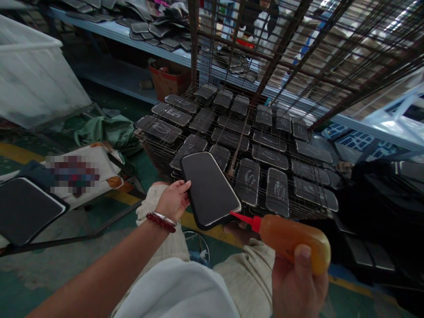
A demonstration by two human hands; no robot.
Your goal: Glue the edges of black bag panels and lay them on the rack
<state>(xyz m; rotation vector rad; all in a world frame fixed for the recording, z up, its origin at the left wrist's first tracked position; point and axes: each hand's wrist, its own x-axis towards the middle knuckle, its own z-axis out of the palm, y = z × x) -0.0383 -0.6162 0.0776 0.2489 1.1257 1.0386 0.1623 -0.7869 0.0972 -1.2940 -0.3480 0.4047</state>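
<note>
My left hand [174, 198] pinches the left edge of a flat black panel [210, 187] with rounded corners, held tilted above my lap. A pale, shiny line runs along the panel's top and right edges. In my right hand [300, 278] is a squeeze bottle [294, 240] of amber liquid, its red nozzle pointing left. The nozzle's tip is at the panel's lower right corner; whether it touches cannot be made out. My right fingers wrap under the bottle, with the thumb on its side.
Many similar black pieces [248, 181] lie on a wire rack [232, 163] ahead, its grid rising at the upper right. Another black panel [28, 212] rests on a bench at left. A white bin [36, 79], a red-brown box [170, 79] and a loaded blue table [115, 28] stand beyond.
</note>
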